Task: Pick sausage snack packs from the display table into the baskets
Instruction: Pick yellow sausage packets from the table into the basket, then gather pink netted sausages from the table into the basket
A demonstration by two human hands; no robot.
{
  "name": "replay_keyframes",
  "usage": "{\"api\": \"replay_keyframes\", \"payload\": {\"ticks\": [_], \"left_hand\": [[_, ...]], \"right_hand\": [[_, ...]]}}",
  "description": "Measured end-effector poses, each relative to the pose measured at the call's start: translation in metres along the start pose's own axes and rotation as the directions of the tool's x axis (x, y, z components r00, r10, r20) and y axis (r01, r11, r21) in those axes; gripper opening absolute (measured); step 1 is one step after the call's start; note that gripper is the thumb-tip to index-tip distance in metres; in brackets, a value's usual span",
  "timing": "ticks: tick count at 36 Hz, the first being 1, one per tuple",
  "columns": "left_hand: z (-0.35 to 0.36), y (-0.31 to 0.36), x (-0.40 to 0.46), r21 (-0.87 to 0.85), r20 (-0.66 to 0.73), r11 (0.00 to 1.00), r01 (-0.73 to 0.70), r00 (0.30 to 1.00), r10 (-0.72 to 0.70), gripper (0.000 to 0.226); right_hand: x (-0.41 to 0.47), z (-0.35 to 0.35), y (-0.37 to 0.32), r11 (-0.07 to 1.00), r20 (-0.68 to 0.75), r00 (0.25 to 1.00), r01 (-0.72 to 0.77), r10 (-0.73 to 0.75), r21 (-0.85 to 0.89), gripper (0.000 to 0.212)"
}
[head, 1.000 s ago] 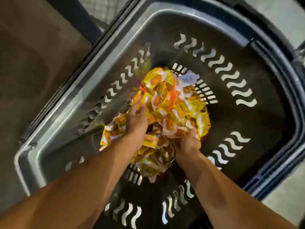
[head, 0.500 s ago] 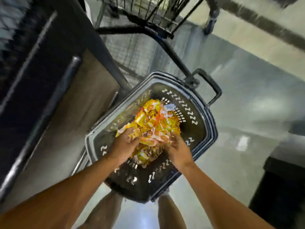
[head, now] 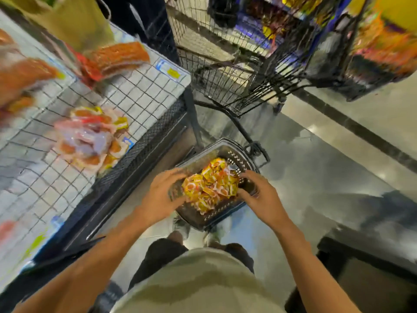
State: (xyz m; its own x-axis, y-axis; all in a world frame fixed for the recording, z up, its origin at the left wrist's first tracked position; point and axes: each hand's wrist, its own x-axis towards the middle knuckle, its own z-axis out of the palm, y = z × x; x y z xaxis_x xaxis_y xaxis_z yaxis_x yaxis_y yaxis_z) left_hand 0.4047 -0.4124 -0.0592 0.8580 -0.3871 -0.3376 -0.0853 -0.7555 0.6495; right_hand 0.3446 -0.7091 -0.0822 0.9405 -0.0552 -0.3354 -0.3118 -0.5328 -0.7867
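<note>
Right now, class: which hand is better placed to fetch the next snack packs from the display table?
Left. The left hand is on the side nearest the display table; the packs lie to its left, while the right hand would cross the basket.

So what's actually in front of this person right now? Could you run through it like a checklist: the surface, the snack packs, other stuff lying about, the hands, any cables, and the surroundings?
Surface: display table with a wire-grid top, at the left; view blurred.
Job's things: yellow-orange pile of snack packs lying in the dark basket on the floor; another bundle of packs on the table.
Clutter: orange-red packets further back on the table, too blurred to identify.
Grippers: left hand and right hand open, either side of the pile above the basket, gripping nothing.
Cables: nothing seen.
Surroundings: shiny floor, wire shopping cart behind the basket, stocked shelves at upper right.
</note>
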Motion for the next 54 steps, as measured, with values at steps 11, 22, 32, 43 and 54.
{"api": "replay_keyframes", "payload": {"ticks": [11,22,32,43,54], "left_hand": [[-0.013,-0.002,-0.112,-0.080,-0.284,0.976,0.201,0.934,-0.216,0.057],[-0.048,-0.045,-0.167,-0.226,-0.482,0.927,0.300,0.792,-0.374,0.055],[-0.085,-0.101,-0.166,-0.261,-0.469,0.915,0.307,0.788,-0.398,0.054],[-0.134,-0.163,-0.128,-0.280,-0.456,0.924,0.262,0.811,-0.368,0.052],[-0.169,-0.206,-0.109,-0.321,-0.423,0.923,0.214,0.839,-0.342,0.058]], "right_hand": [[-0.027,0.011,-0.024,0.985,0.220,0.967,0.148,-0.127,-0.084,0.050],[0.019,0.050,-0.110,0.926,0.413,0.867,0.356,-0.277,-0.126,0.047],[0.063,0.110,-0.191,0.881,0.479,0.818,0.442,-0.319,-0.169,0.049],[0.134,0.201,-0.266,0.924,0.376,0.878,0.363,-0.297,-0.118,0.033],[0.179,0.274,-0.306,0.899,0.227,0.898,0.414,-0.378,-0.143,0.036]]}}
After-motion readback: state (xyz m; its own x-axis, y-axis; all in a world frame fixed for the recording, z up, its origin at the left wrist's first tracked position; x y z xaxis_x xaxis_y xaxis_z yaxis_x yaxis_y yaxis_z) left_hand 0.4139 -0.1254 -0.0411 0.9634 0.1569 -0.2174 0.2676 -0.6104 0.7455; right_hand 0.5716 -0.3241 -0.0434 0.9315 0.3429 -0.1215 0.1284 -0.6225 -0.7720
